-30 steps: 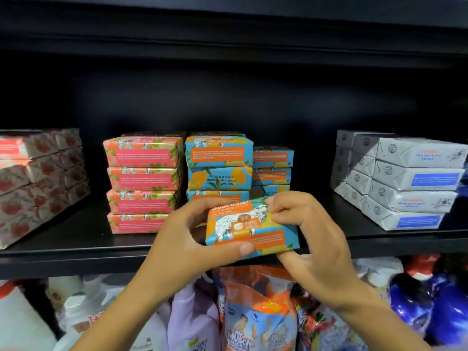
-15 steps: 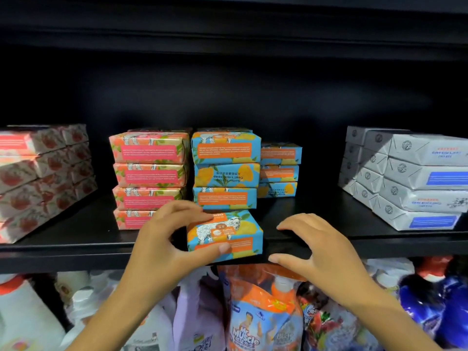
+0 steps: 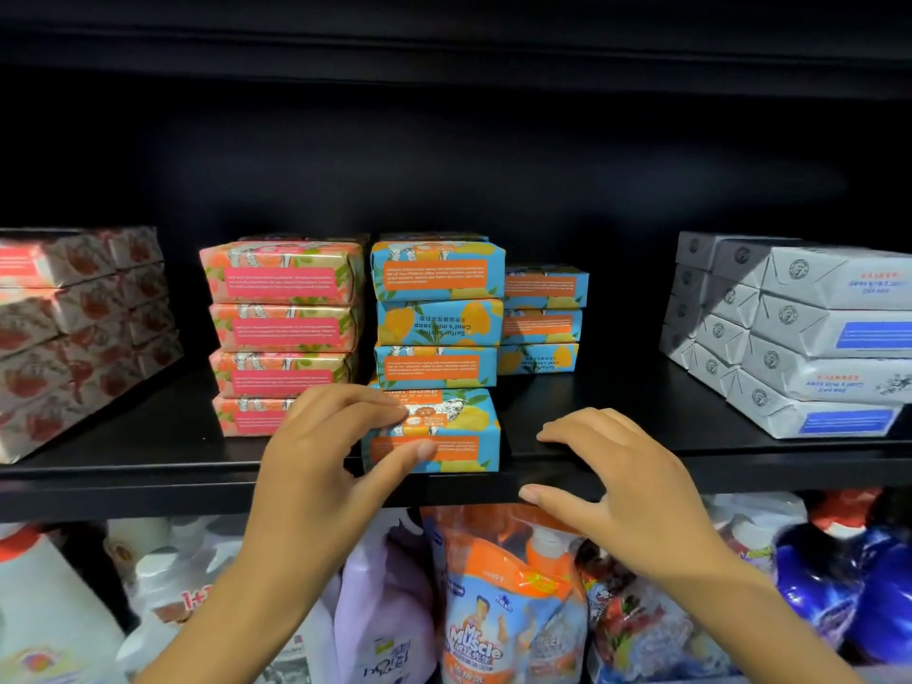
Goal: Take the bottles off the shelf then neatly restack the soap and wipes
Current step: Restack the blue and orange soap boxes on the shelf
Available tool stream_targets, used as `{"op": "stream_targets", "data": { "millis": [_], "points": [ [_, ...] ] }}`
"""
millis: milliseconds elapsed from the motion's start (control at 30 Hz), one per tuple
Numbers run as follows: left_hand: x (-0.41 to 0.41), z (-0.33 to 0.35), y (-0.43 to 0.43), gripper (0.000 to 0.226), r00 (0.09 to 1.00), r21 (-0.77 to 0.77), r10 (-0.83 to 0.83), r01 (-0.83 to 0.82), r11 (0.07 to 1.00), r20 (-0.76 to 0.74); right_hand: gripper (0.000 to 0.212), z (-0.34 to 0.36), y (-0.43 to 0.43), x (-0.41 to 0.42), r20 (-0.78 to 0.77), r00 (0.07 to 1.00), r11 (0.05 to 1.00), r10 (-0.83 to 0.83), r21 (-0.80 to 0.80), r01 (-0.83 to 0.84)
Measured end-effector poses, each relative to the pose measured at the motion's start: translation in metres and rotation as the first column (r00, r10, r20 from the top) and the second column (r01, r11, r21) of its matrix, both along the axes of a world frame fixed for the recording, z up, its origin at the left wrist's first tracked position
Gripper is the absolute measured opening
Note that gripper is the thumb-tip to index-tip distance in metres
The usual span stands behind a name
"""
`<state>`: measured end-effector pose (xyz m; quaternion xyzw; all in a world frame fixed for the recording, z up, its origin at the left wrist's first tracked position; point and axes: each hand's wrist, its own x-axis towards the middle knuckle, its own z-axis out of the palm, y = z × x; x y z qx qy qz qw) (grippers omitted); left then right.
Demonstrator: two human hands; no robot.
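Note:
A blue and orange soap box (image 3: 459, 436) sits on the black shelf (image 3: 641, 402) near its front edge, right in front of a stack of three matching blue boxes (image 3: 437, 318). My left hand (image 3: 321, 466) holds the box at its left end, with the thumb on the front face and the fingers over the top. My right hand (image 3: 627, 491) hovers with spread fingers over the shelf edge, to the right of the box and apart from it. A shorter blue stack (image 3: 540, 318) stands behind on the right, and a pink stack (image 3: 284, 318) on the left.
Red-patterned packs (image 3: 74, 328) are stacked at the far left and white boxes (image 3: 814, 338) at the far right. Bare shelf lies between the blue stacks and the white boxes. The shelf below holds a Mr Muscle pouch (image 3: 498, 609), white bottles (image 3: 49, 609) and blue bottles (image 3: 839, 585).
Both hands held the blue soap box in the air; my right hand let go and my left hand set it down on the shelf in front of the blue stack.

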<state>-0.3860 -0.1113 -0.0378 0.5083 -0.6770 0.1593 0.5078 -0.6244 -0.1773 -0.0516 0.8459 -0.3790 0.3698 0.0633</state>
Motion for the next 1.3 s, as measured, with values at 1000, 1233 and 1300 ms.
{"op": "stream_targets", "data": {
  "millis": [1000,1233,1300],
  "points": [
    [-0.063,-0.03,-0.026,0.03,0.98,-0.049,-0.038,0.048,0.998,0.195,0.029,0.083,-0.101,0.023,0.0,0.978,0.978,-0.206,0.003,0.206],
    [-0.062,-0.027,-0.023,0.03,0.985,0.008,-0.065,0.065,0.998,0.161,0.036,0.08,-0.094,0.022,0.046,0.98,0.958,-0.196,-0.203,0.201],
    [-0.062,-0.024,-0.019,0.031,0.987,0.047,-0.09,0.085,0.995,0.134,0.037,0.079,-0.09,0.014,0.029,0.986,0.958,-0.166,-0.231,0.168]
  ]
}}
